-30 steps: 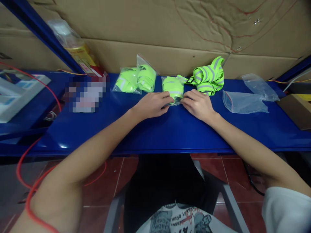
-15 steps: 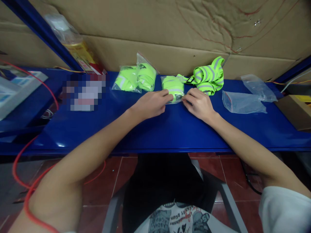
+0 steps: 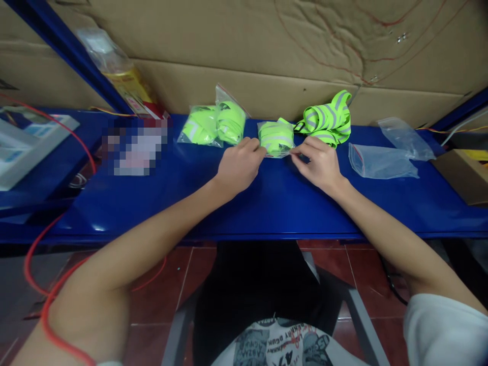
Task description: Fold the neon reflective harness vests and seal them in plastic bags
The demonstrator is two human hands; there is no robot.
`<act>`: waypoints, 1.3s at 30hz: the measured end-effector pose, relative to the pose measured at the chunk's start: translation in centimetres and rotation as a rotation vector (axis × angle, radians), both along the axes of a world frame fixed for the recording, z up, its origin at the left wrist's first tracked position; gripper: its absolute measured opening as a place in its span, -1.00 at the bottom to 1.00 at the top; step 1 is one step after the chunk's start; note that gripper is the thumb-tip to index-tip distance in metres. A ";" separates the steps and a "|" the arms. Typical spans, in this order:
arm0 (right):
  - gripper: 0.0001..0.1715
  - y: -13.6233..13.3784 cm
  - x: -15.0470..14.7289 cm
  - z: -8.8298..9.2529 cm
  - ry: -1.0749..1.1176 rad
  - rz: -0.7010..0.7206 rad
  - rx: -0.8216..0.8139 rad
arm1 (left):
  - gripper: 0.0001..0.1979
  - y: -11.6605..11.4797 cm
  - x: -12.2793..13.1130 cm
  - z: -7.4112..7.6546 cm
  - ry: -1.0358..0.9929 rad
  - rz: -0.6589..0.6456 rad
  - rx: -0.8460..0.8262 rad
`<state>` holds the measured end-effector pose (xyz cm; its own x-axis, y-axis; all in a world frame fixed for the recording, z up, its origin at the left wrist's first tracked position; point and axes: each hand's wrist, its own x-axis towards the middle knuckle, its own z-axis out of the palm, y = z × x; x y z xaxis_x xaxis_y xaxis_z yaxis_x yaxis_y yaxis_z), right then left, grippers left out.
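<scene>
A small clear plastic bag [image 3: 276, 138] with a folded neon-green reflective band inside rests on the blue shelf [image 3: 274, 203]. My left hand [image 3: 239, 165] pinches its left near corner and my right hand [image 3: 319, 163] pinches its right near corner, both with fingers closed on the bag's edge. Just behind the right hand lies a loose neon-green reflective strap [image 3: 328, 121], unbagged. Two filled bags [image 3: 213, 123] of the same green bands lie to the left of my left hand.
Two empty clear bags [image 3: 383, 161] lie at the right. Cardboard [image 3: 267, 56] lines the back. A blue slanted post [image 3: 64, 51] with a wrapped yellow packet [image 3: 125, 84] stands at the left. A red cable [image 3: 49, 284] hangs at the lower left. A cardboard box [image 3: 467, 173] sits at the far right.
Both hands have moved a little away from me with the bag, which now stands slightly further back; the fingers have slid apart toward its corners.
</scene>
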<state>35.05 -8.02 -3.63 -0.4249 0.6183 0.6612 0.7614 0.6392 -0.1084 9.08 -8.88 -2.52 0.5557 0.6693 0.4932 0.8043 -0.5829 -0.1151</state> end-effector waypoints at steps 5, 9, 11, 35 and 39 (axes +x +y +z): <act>-0.73 -0.1 -0.5 -0.3 -0.021 -0.028 -0.016 | -0.80 -0.8 0.5 -0.2 -0.016 0.033 -0.045; -0.74 0.0 -0.6 -0.5 -0.030 -0.035 -0.033 | -0.82 -1.2 1.0 -0.3 -0.041 0.065 -0.085; -0.73 -0.1 -0.7 -0.5 -0.034 -0.024 -0.026 | -0.81 -1.2 1.0 -0.2 -0.027 0.083 -0.088; -0.76 -0.6 -0.9 -0.2 -0.063 -0.024 -0.086 | -0.68 -1.0 0.4 -0.5 0.009 0.048 -0.032; -0.76 -0.6 -0.9 -0.2 -0.068 -0.018 -0.076 | -0.68 -1.0 0.3 -0.6 0.007 0.085 -0.032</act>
